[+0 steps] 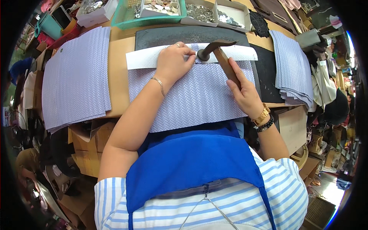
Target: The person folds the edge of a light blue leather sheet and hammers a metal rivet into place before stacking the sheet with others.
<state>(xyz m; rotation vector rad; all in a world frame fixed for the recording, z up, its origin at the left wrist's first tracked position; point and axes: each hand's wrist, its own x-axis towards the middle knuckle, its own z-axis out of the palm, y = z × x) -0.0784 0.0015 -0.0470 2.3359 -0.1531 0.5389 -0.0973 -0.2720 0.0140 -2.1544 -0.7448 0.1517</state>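
My right hand point(245, 94) is wrapped round the wooden handle of a hammer point(225, 63). The hammer's dark round face rests on or just over the seam of a lilac woven-pattern sheet point(180, 105), where a white strip point(142, 59) crosses its far edge. Close beside the hammer head, my left hand point(174, 59) has its thumb and fingers pinched together at the strip; anything between the fingertips is hidden. Under the far part of the sheet lies a black board point(165, 36).
Stacks of similar lilac sheets lie at left point(76, 76) and right point(293, 65). Along the far side stand a green basket point(147, 22) and white boxes point(234, 15) of small metal pieces. A black cloth piece point(259, 23) sits beside the boxes. Cardboard boxes point(90, 153) stand below the table.
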